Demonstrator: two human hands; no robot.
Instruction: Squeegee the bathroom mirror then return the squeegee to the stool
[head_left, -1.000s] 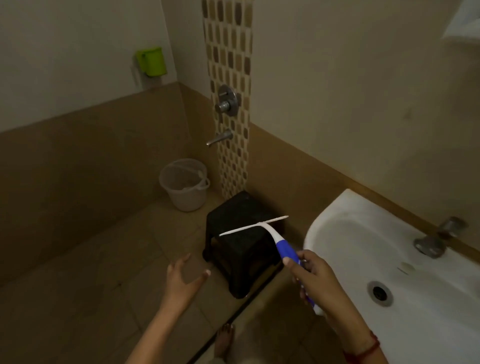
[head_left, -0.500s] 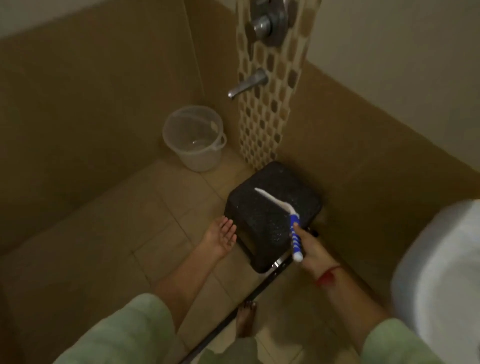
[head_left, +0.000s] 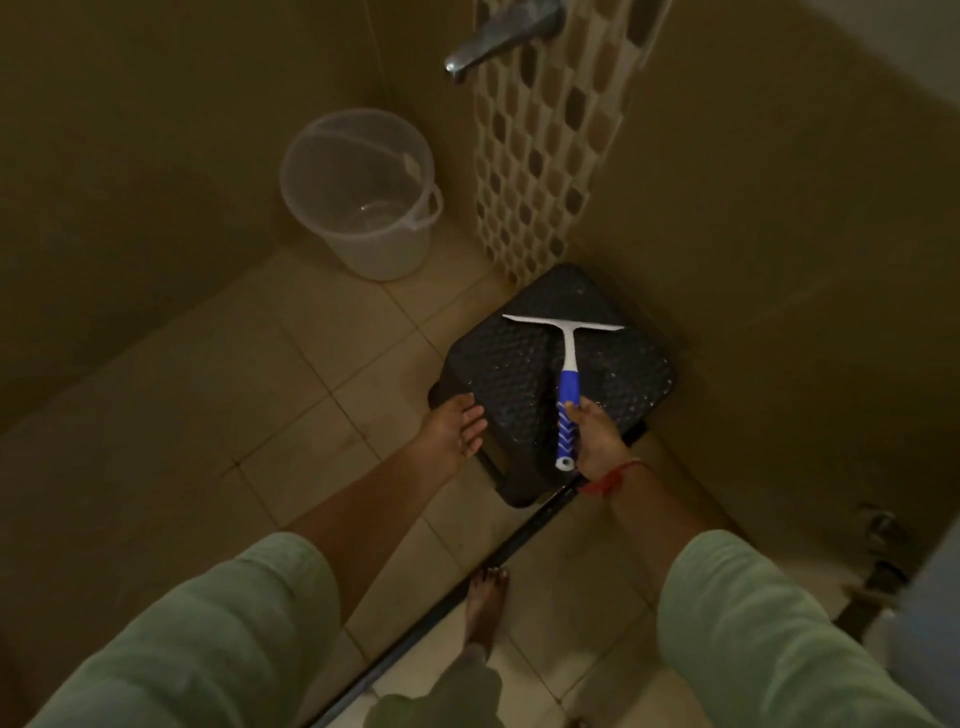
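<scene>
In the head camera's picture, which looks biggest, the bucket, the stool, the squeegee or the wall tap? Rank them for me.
1. stool, slightly larger than the bucket.
2. bucket; it stands farther off, so that ranking is unsure.
3. squeegee.
4. wall tap, cut off by the picture's top edge.

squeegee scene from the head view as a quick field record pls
squeegee: over the stool top, blade toward the wall, blue handle toward the person
stool: black, in the corner under the tap
right hand: holds the squeegee handle
left hand: open, at the stool's near left edge, holding nothing
bucket: clear, on the floor left of the stool
contact: cannot tell if the blade rests on the stool
</scene>
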